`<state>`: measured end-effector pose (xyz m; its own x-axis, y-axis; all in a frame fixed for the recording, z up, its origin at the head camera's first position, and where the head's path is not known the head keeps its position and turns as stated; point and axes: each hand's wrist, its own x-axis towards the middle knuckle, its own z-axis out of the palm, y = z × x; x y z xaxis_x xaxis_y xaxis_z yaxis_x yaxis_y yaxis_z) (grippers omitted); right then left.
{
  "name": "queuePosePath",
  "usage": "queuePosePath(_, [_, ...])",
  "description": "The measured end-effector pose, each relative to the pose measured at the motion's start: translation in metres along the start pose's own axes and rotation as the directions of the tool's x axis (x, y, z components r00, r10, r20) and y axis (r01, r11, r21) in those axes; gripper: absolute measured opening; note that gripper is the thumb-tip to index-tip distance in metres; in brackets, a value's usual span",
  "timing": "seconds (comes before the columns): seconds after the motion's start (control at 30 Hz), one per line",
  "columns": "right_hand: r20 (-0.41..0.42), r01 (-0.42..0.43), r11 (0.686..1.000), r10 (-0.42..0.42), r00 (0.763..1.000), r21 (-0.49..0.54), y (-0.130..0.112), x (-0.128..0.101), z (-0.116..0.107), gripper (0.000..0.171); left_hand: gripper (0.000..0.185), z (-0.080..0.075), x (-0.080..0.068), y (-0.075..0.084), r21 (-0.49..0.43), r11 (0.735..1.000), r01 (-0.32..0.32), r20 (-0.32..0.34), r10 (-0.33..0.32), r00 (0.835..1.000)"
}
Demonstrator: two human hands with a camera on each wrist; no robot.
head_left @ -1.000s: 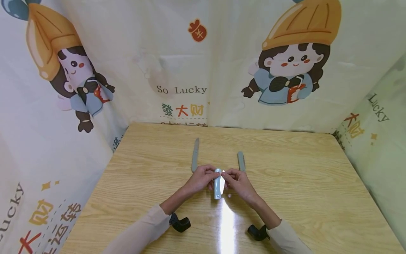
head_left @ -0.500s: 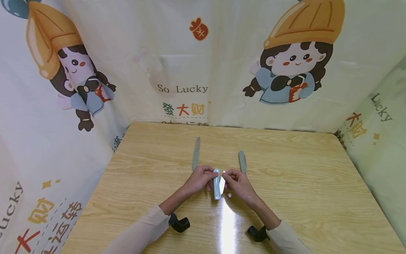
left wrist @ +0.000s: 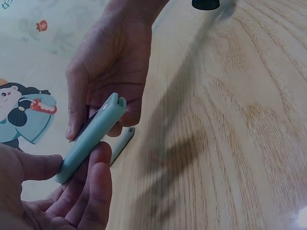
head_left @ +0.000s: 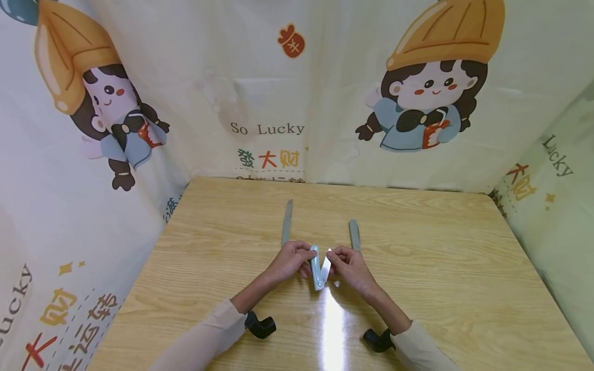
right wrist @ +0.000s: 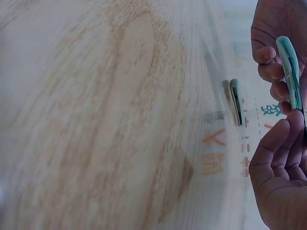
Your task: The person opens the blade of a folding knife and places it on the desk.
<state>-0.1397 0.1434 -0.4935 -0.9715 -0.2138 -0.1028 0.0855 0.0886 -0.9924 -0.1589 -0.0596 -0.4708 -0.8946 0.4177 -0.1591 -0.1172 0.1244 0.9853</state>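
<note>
Above the wooden table I hold a folding knife with a pale blue handle. My left hand grips the handle's far end. My right hand pinches the tip of the steel blade, which stands out from the handle in a narrow V. In the left wrist view the handle runs between my left hand and my right hand. In the right wrist view the handle shows edge-on beside my right hand.
An opened knife lies on the table beyond my left hand. A folded knife lies beyond my right hand. Printed cloth walls close in the table at the back and on both sides.
The blade has swung further out of the handle, from nearly closed to a narrow V. Both hands stay in the same spot.
</note>
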Motion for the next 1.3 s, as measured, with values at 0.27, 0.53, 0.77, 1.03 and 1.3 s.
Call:
queuePosePath(0.27, [-0.022, -0.005, 1.000, 0.006, 1.000, 0.012, 0.001, -0.001, -0.001, 0.027, 0.028, -0.004, 0.000, -0.008, -0.053, 0.998, 0.026, -0.020, -0.027, 0.999])
queuePosePath(0.53, [-0.077, -0.013, 0.999, 0.016, 0.997, 0.040, 0.001, -0.001, -0.001, 0.022, 0.027, -0.004, -0.002, -0.006, -0.119, 0.991, 0.059, -0.063, -0.067, 0.996])
queuePosePath(0.77, [-0.117, -0.028, 0.998, 0.034, 0.992, 0.055, 0.001, -0.002, -0.001, 0.019, 0.026, -0.005, -0.004, -0.006, -0.158, 0.985, 0.061, -0.078, -0.075, 0.994])
queuePosePath(1.03, [-0.149, -0.032, 0.998, 0.041, 0.988, 0.061, 0.003, -0.003, -0.002, 0.018, 0.028, -0.008, -0.006, -0.009, -0.177, 0.983, 0.047, -0.082, -0.062, 0.995])
queuePosePath(1.3, [-0.156, -0.046, 0.998, 0.053, 0.986, 0.045, 0.000, -0.007, -0.007, 0.021, 0.049, -0.020, -0.013, -0.001, 0.169, 0.984, -0.050, 0.036, 0.044, 0.998])
